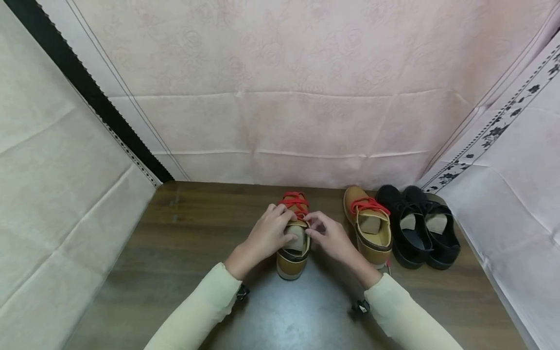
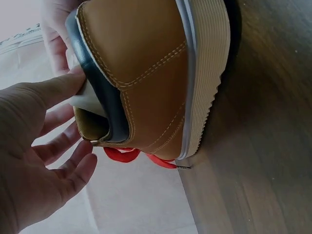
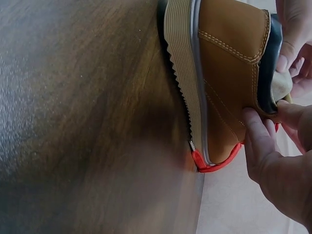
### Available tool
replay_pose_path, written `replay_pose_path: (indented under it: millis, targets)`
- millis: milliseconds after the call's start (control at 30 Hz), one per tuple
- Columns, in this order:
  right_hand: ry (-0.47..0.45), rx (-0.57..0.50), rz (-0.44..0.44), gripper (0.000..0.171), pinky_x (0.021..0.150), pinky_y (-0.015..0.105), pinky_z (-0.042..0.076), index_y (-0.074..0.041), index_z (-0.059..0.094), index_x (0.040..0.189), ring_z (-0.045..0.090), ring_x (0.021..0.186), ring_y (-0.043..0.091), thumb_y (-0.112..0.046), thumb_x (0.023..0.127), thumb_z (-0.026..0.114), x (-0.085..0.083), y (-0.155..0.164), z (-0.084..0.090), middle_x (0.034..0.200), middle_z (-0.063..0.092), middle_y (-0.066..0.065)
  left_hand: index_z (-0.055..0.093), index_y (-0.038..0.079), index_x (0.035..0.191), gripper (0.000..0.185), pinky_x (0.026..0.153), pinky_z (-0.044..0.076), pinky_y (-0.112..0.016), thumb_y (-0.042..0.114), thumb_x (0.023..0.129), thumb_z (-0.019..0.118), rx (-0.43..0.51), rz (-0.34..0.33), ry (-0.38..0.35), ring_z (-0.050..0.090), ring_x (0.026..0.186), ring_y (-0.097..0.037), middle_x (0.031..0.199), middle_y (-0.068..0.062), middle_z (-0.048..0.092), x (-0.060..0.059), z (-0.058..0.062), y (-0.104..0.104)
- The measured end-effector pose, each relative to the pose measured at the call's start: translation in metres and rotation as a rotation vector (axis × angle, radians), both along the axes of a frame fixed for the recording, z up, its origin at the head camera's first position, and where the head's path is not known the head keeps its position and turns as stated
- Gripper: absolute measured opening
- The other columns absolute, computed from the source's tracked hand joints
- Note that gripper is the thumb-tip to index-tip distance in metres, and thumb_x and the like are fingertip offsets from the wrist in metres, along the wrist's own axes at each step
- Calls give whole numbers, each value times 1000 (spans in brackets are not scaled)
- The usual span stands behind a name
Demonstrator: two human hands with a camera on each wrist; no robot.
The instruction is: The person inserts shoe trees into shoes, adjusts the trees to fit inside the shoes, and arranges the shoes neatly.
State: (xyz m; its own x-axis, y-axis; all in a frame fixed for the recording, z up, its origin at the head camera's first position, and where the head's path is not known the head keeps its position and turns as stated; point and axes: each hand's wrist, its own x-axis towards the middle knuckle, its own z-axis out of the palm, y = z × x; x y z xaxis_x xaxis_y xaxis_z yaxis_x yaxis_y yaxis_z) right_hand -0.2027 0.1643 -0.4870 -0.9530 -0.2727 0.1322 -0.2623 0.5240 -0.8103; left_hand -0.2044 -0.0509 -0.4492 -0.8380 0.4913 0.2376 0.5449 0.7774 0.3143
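Note:
A tan lace-up shoe (image 1: 290, 267) with red laces (image 1: 295, 203) and a dark collar stands on a wooden surface, toe pointing away. My left hand (image 1: 270, 232) lies over its left side, fingers lightly bent near the laces. In the left wrist view, that thumb (image 2: 66, 87) touches the collar by a pale beige piece (image 2: 88, 100) in the opening. My right hand (image 1: 331, 237) is at the shoe's right side. In the right wrist view, its thumb (image 3: 291, 114) and index finger (image 3: 253, 122) pinch the edge below the laces. Part of the fingers is hidden.
The matching tan shoe (image 1: 380, 248) stands to the right, with a pair of black shoes (image 1: 408, 243) beside it. Pale patterned cloth (image 1: 280, 121) hangs behind the brown wooden surface (image 1: 197, 233), and more white cloth (image 1: 516, 194) borders its sides.

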Motion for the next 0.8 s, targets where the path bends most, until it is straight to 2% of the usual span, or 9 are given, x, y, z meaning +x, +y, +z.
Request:
replay_pose_path:
  millis: [300,433,633,800]
  targets:
    - [24,-8,-15,29,76,33,54,-18,63,122,67,87,17,-11,96,74,2,-2,1,90,69,1,70,13,111,34,83,53,-34,28,85,87,-30,1,45,50,100,-21,112,-3,63,-5,-8,4]
    - [37,-7,-12,29,77,34,54,-17,63,122,67,88,16,-11,96,74,2,-2,0,90,69,1,70,13,110,32,82,53,-34,27,86,86,-11,2,31,50,100,-21,110,-3,62,-7,-8,3]
    - [44,0,-1,29,77,32,55,-19,66,124,67,87,16,-12,97,73,3,-1,0,92,69,0,72,13,109,31,88,54,-35,24,85,87,56,-2,-14,52,101,-21,108,-2,64,-8,-6,0]
    - [48,-2,-3,27,76,32,56,-19,66,122,67,86,15,-13,97,73,2,-1,-3,91,69,-1,71,13,108,28,84,54,-34,23,86,86,34,-9,-14,51,101,-20,108,-1,63,-10,-8,0]
